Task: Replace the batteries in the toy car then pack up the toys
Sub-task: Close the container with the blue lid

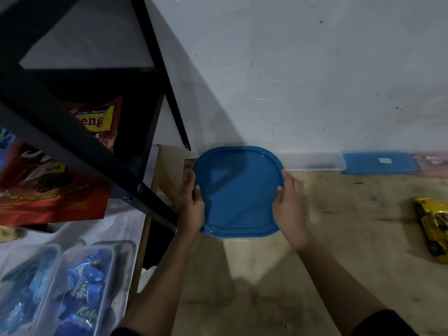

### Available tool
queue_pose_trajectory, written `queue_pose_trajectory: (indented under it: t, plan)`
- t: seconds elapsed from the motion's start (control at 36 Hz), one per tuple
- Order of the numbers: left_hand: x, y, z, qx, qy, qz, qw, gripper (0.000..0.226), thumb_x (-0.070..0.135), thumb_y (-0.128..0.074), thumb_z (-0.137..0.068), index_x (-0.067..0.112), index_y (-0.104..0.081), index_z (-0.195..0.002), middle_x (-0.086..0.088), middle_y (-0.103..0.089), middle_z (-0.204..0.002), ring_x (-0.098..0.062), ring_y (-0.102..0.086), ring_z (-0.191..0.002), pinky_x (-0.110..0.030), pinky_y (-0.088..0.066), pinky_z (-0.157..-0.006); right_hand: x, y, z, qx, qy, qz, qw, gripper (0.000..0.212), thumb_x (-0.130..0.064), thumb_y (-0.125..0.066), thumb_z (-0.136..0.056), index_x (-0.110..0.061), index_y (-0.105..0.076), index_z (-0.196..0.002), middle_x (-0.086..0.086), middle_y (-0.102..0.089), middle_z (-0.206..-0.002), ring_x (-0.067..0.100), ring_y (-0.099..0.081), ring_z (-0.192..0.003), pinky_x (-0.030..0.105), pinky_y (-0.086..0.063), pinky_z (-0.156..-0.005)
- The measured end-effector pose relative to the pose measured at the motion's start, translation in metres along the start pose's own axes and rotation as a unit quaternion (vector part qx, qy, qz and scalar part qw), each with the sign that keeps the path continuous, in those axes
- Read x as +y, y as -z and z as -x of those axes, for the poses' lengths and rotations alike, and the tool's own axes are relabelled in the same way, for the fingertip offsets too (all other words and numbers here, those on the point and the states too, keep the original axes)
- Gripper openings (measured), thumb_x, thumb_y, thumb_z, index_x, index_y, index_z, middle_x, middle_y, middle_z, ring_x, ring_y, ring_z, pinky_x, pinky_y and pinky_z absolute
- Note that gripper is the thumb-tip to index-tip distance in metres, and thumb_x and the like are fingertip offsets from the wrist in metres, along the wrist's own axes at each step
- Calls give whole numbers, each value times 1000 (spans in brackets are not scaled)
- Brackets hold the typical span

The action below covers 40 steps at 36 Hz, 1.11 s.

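Your left hand point(191, 204) and right hand point(288, 204) each grip an opposite side edge of the rounded-square blue plastic lid point(240, 190), thumbs on top and fingers wrapped round the rim. Whatever sits beneath it is mostly hidden. The shiny gold toy car point(434, 229) lies on the tan floor point(339, 238) well off to your right, apart from both hands, its long axis running roughly away from you. Your right hand is nearer, so I judge the reach goes that way. Farther off, a flat blue-lidded clear plastic box point(380, 163) rests against the white wall point(291, 69).
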<state>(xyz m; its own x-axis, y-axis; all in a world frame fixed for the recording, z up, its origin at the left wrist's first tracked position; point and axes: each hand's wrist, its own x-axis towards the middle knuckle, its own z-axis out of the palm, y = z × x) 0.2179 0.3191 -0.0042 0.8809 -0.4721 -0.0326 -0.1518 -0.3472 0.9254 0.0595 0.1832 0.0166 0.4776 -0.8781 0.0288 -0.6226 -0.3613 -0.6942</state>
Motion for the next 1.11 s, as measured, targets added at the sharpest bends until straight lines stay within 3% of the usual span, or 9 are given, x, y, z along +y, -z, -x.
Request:
queue_pose_trajectory:
  t: [0.17, 0.33, 0.39, 0.47, 0.53, 0.58, 0.67, 0.94, 1.11]
  plan:
    - [-3, 1, -2, -23, 1, -2, 1000, 45, 8, -39, -100, 15, -34, -144, -1, -32, -151, -13, -28, -139, -29, -23, -116, 0, 1, -2, -6, -2, 9, 1000, 44, -9, -39, -96, -13, -33, -140, 9, -39, -136, 24, -52, -100, 28, -41, -69]
    - [0, -4, -4, -21, 15, 16, 1000, 46, 11, -39, -101, 19, -31, -146, 0, -29, -153, -15, -26, -140, -36, -23, -117, 1, 2, -19, -38, -11, -11, 999, 46, -7, -39, -95, -14, -31, -140, 8, -37, -134, 13, -44, -99, 25, -39, -77]
    - [5, -7, -5, -20, 21, 2, 1000, 47, 13, -37, -101, 20, -28, -147, 1, -27, -154, -15, -26, -141, -28, -22, -115, 1, 3, -26, -37, -4, -21, 999, 45, -5, -39, -94, -12, -33, -139, 8, -38, -134, 14, -44, -106, 22, -37, -83]
    - [11, -11, -12, -44, 30, -91, 994, 50, 17, -30, -102, 22, -16, -150, 3, -14, -158, -14, -19, -142, -17, -16, -107, -1, 4, -29, -26, 41, 3, 999, 43, -8, -42, -94, -5, -35, -137, 10, -34, -140, 11, -36, -117, 17, -31, -98]
    - [11, -11, -19, -63, 20, -195, 978, 55, 24, -29, -102, 23, -5, -151, 4, -2, -159, -15, -10, -145, -24, -14, -114, 0, 2, -27, -35, 66, 66, 995, 55, -22, -44, -96, -4, -23, -144, 7, -20, -152, 15, -23, -134, 13, -11, -105]
    - [11, -10, -23, -90, -11, -305, 948, 62, 36, -29, -101, 20, 5, -151, 3, 8, -159, -15, 3, -146, -34, -6, -119, 3, -2, -25, -60, 97, 133, 985, 70, -38, -42, -96, -7, -8, -148, 5, -5, -157, 19, -5, -144, 23, 0, -113]
    - [10, -11, -27, -112, -63, -393, 911, 78, 57, -24, -94, 15, 10, -149, 0, 14, -158, -15, 16, -145, -37, 4, -119, 8, -6, -27, -101, 88, 171, 976, 83, -52, -39, -93, -9, 6, -147, 5, 6, -158, 18, 9, -145, 35, 2, -119]
    - [18, -14, -32, -127, -73, -433, 890, 81, 56, -28, -94, 13, 12, -149, 0, 13, -158, -13, 16, -144, -33, 6, -119, 2, 2, -41, -113, 62, 194, 972, 94, -61, -46, -84, -13, 2, -149, 0, 0, -158, 16, -6, -144, 34, -12, -117]
    - [20, -10, -31, -143, -61, -418, 895, 82, 58, -30, -93, 15, 13, -149, 1, 13, -159, -13, 14, -145, -33, 5, -119, -4, 6, -39, -151, 37, 186, 970, 94, -59, -45, -87, -14, 9, -148, -2, 10, -157, 16, 0, -145, 37, -6, -116]
